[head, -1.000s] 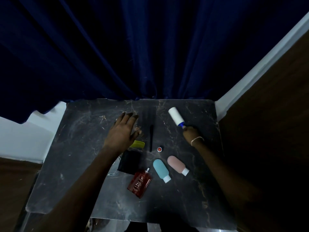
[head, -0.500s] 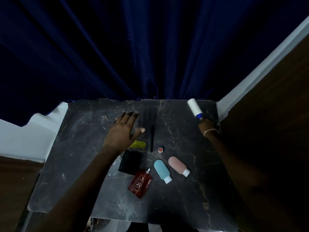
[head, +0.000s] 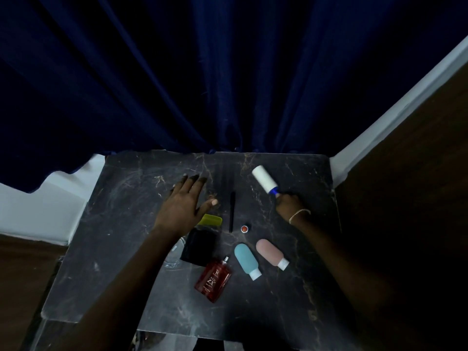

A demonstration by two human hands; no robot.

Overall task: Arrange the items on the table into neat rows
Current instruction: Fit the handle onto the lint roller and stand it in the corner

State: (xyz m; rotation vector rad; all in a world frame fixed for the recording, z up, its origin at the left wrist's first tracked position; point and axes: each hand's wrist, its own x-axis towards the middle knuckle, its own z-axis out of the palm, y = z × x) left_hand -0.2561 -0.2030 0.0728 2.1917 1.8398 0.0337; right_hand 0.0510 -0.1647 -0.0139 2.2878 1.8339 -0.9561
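Note:
On the dark marble table (head: 121,224) my right hand (head: 288,205) grips the blue handle of a white lint roller (head: 263,179), whose roll points to the far left. My left hand (head: 186,202) lies flat and open on the table near the middle, fingers spread. Beside it a black pen (head: 231,211) lies lengthwise. A yellow-green piece (head: 212,220) and a black pouch (head: 200,247) sit under my left wrist. A small red-topped cap (head: 244,228), a blue bottle (head: 247,260), a pink bottle (head: 271,253) and a red perfume bottle (head: 214,281) lie nearer to me.
A dark blue curtain (head: 202,84) hangs along the table's far edge. A clear glass object (head: 174,259) lies partly hidden under my left forearm. A white wall strip (head: 405,102) and brown panel stand to the right. The table's left part holds nothing.
My right hand carried the lint roller out to the table's far right corner, then back left toward the middle. My left hand stayed flat in place.

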